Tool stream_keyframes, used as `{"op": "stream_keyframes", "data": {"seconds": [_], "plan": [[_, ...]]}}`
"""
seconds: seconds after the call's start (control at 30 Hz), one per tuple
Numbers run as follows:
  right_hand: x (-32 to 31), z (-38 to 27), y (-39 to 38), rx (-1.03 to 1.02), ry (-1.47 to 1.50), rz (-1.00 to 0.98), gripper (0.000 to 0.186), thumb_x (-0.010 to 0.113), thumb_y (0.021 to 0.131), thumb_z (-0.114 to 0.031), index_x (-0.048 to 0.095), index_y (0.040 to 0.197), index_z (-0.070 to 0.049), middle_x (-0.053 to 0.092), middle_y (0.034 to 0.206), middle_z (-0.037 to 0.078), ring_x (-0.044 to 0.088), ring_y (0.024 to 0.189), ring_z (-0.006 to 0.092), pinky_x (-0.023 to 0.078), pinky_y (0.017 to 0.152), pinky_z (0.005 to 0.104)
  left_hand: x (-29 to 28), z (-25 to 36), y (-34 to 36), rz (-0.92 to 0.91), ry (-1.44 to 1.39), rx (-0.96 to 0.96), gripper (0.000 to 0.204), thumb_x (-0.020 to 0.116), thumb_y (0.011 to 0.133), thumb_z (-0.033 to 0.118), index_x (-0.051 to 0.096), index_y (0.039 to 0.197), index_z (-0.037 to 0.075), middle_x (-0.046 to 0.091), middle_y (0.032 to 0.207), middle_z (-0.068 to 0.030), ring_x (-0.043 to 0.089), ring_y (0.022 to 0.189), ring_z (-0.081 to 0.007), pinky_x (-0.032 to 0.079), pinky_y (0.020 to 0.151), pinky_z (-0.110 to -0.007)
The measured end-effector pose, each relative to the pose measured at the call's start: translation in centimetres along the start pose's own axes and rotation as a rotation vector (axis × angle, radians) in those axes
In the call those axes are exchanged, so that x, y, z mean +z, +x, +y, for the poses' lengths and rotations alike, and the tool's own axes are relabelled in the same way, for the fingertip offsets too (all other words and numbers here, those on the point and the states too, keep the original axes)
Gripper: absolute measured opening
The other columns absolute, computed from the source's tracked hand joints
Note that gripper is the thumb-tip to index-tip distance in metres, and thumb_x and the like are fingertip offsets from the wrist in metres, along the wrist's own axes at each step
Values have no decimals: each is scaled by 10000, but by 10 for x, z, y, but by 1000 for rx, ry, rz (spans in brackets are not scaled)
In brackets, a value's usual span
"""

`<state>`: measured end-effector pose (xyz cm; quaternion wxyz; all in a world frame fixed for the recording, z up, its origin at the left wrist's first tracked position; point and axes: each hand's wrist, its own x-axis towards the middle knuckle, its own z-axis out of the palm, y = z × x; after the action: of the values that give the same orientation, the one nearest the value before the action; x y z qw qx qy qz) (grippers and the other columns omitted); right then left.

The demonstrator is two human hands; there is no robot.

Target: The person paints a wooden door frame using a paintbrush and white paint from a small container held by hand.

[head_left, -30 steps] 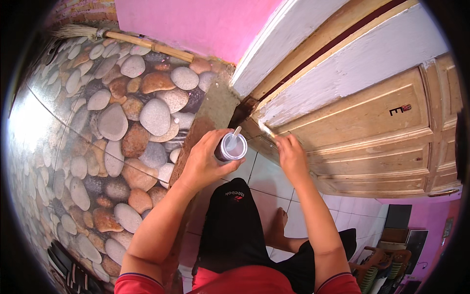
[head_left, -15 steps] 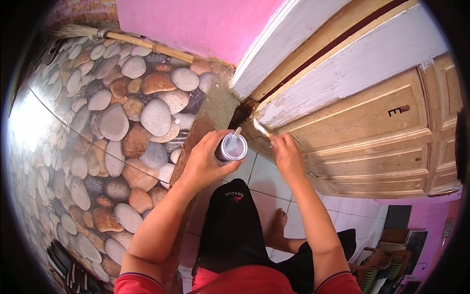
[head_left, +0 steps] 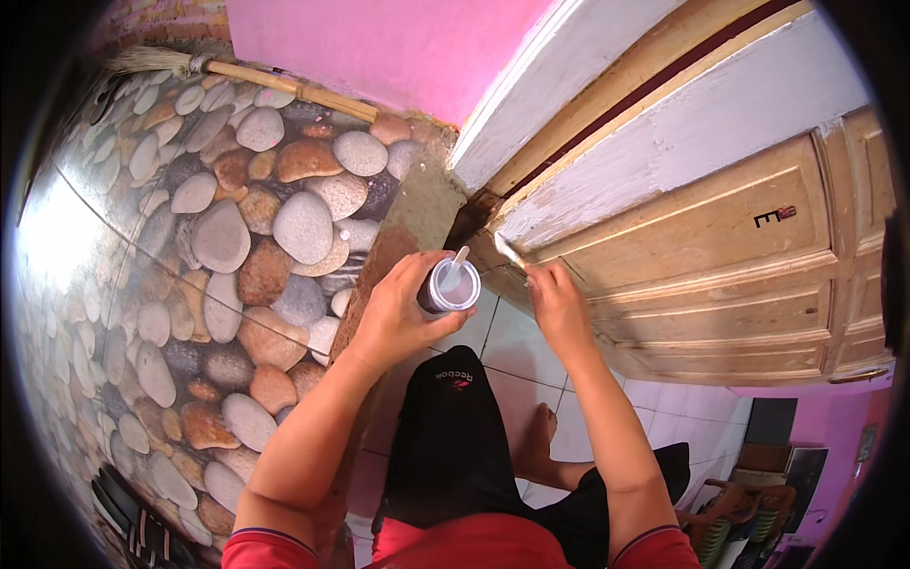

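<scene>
My left hand [head_left: 393, 322] is wrapped round a small cup [head_left: 453, 295] with a pale stick [head_left: 461, 255] standing in its light-coloured contents. To the right of it my right hand [head_left: 559, 308] grips a paintbrush [head_left: 517, 259], whose white-loaded bristles touch or nearly touch the patchy white-painted band [head_left: 664, 123] along the edge of the wooden panelled door [head_left: 692, 237]. The bristles are at that band's lower left end, by a dark gap beside the white door frame [head_left: 512, 85].
A pebble-patterned tiled floor [head_left: 227, 370] fills the left, with a bamboo-handled broom [head_left: 284, 87] along the pink wall [head_left: 370, 47]. A rough concrete strip [head_left: 417, 190] borders white tiles [head_left: 531, 360] under my legs. Stacked chairs [head_left: 720, 531] stand at lower right; dark footwear [head_left: 123, 512] lies lower left.
My right hand and the brush have shifted slightly left along the door's edge over the last second. My left hand and the cup have stayed nearly still.
</scene>
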<state>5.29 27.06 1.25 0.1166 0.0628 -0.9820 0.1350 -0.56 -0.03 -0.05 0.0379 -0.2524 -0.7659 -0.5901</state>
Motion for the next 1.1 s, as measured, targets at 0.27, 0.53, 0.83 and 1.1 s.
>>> {"op": "stream_keyframes", "data": {"seconds": [0.27,0.53,0.83,1.1], "plan": [[-30,-21,6,-8,-17,254,187,651,1010,-81,688,1193,-70,633,1038,142,666,870,331,547,743,418,-2,-4,-3,-44,7,-60,689,907,719,235,620,1301,0,677,1208,-169,674,1130,-338,525,992,-409],[13,-12,5,28,-33,99,193,645,998,-71,678,1188,-62,597,1003,138,660,874,358,543,726,460,0,0,0,-6,15,2,653,907,731,250,631,1276,21,687,1146,-171,689,1061,-356,551,933,-430],[-13,-30,1,-12,-32,179,228,680,977,-38,686,1205,-51,614,1028,138,672,870,334,555,745,422,-2,-3,-3,-12,25,-18,658,911,731,253,633,1278,17,689,1161,-175,691,1080,-350,552,947,-422],[-2,-13,12,8,-38,168,207,670,984,-51,680,1191,-46,618,1033,149,662,881,347,548,743,434,1,1,0,-28,-1,-29,664,909,726,242,628,1279,7,685,1165,-170,687,1088,-343,539,962,-417]]}}
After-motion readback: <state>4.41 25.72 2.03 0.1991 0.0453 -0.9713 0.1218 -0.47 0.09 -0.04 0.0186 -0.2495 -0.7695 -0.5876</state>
